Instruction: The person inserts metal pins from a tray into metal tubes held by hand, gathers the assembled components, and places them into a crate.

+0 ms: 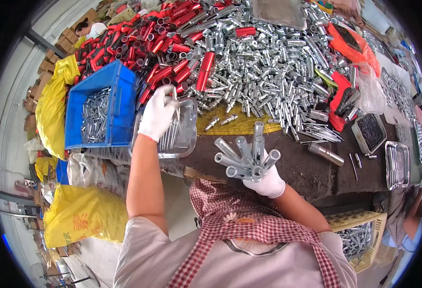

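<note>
The right grip (268,184) is clenched round the lower ends of a fanned bundle of metal tubes (244,158) above the near edge of the table (287,168), presumably so that their open mouths face upward; the left grip (156,116) appears to pinch a slim metal rod (174,93) over a clear tray (189,132) of similar rods (172,137), likely sited for short reach. Left of the left grip, a blue bin (123,98) contains small metal parts (95,117); well right of the right grip, a grey tub (359,138) contains small dark pieces (370,129).
</note>
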`<control>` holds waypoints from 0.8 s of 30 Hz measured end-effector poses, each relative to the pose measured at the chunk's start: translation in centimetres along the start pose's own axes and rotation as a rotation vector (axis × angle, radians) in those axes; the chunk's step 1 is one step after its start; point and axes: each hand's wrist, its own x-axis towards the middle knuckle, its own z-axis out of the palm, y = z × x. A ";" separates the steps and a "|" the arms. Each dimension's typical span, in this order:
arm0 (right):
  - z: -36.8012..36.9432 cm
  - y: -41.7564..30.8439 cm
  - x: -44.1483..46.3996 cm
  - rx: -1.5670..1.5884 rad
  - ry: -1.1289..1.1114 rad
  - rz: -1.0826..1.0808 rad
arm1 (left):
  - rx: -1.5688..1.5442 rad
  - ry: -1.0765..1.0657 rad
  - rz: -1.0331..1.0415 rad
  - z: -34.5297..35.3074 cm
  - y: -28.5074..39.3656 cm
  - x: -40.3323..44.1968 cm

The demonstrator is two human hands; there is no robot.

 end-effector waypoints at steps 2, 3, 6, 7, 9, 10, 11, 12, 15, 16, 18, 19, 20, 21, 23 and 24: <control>0.0 0.6 -0.3 0.119 -0.008 0.044 | -0.467 0.080 0.103 0.1 3.3 -1.7; -0.1 0.9 -0.5 0.238 -0.003 0.088 | -0.587 0.098 0.178 0.2 4.5 -2.4; -0.9 1.2 -0.4 0.105 -0.125 0.099 | -0.839 0.139 0.352 1.5 7.4 -3.4; -1.0 1.4 -0.3 0.031 -0.146 0.021 | -0.969 0.156 0.454 2.0 8.2 -3.5; -1.3 1.3 -0.3 0.107 -0.190 0.041 | -1.059 0.086 0.520 2.8 9.3 -3.5; -1.3 1.3 -0.3 0.190 -0.236 0.059 | -1.058 0.062 0.549 3.2 9.6 -3.5; -1.1 0.9 -0.2 0.155 -0.235 0.072 | -1.093 0.046 0.512 3.5 10.1 -3.7; -1.2 0.7 -0.2 0.152 -0.234 0.074 | -1.075 0.029 0.562 4.0 10.2 -3.6; -1.3 0.0 0.2 0.101 -0.296 0.122 | -0.958 -0.026 0.620 5.0 10.1 -4.0; -1.3 -0.4 0.3 0.103 -0.296 0.125 | -0.893 -0.092 0.619 5.0 9.8 -4.2; -1.1 -0.9 0.4 0.095 -0.297 0.158 | -0.912 -0.193 0.553 5.4 10.1 -5.0; -1.0 -0.8 0.5 0.096 -0.299 0.161 | -0.941 -0.239 0.504 5.8 10.0 -5.4; -0.8 -0.6 0.4 0.150 -0.284 0.159 | -0.885 -0.251 0.567 6.2 9.9 -5.4; -0.7 -0.3 0.4 0.204 -0.269 0.158 | -0.873 -0.281 0.556 6.4 9.6 -5.6; -0.7 0.7 0.2 0.286 -0.280 0.259 | -0.863 -0.313 0.540 6.7 9.1 -6.0; -0.7 1.0 0.2 0.366 -0.289 0.355 | -0.843 -0.381 0.548 6.8 8.9 -6.1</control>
